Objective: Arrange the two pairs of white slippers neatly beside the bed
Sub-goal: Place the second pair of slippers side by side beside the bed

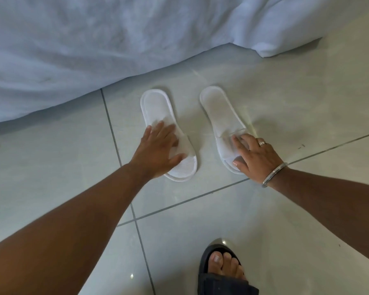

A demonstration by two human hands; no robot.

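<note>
Two white slippers lie on the tiled floor beside the bed, heels toward the bedding and toes toward me. My left hand (158,147) rests flat on the toe strap of the left slipper (156,107), fingers spread and thumb over its front. On the toe strap of the right slipper (219,107) lies my right hand (254,154), wearing a ring and a metal bangle. The two slippers sit roughly parallel with a gap between them. Only this one pair is in view.
White bedding (94,50) hangs over the bed's edge to the floor across the top, with a fold (285,39) drooping at the upper right. Pale floor tiles (307,103) surround the slippers. My foot in a black sandal (222,265) stands at the bottom.
</note>
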